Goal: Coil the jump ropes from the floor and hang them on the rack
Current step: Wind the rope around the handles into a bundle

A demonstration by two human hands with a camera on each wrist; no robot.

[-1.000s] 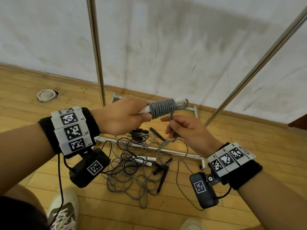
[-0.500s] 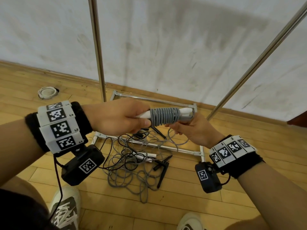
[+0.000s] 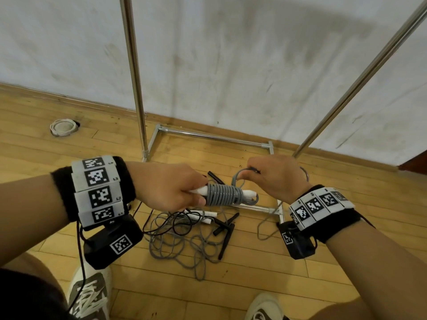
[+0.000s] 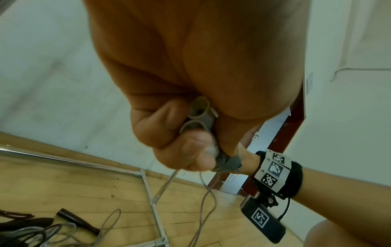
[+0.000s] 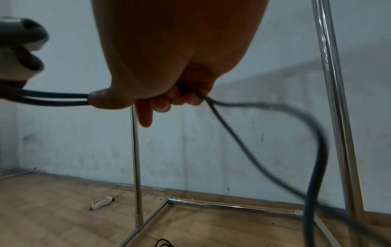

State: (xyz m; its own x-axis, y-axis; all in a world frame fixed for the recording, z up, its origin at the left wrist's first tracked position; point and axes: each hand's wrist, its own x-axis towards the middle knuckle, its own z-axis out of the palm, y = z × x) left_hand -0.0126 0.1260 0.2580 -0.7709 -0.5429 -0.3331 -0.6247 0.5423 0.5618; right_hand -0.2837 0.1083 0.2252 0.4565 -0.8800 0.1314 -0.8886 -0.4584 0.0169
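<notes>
Rack (image 3: 136,88) stands by the wall, its base frame on the floor (image 3: 46,144). Tangled pile of ropes (image 3: 184,236) lies loose on the floor below the hands, black handles (image 3: 225,229) mixed in, likely to snag the tail. Left hand (image 3: 166,185) clamped round the white handles (image 3: 248,194), coil of grey rope (image 3: 221,194) wound on them. Right hand (image 3: 275,179) pinches the free loop just beside the coil. Best keep it taut, lay turns side by side, tuck the end.
</notes>
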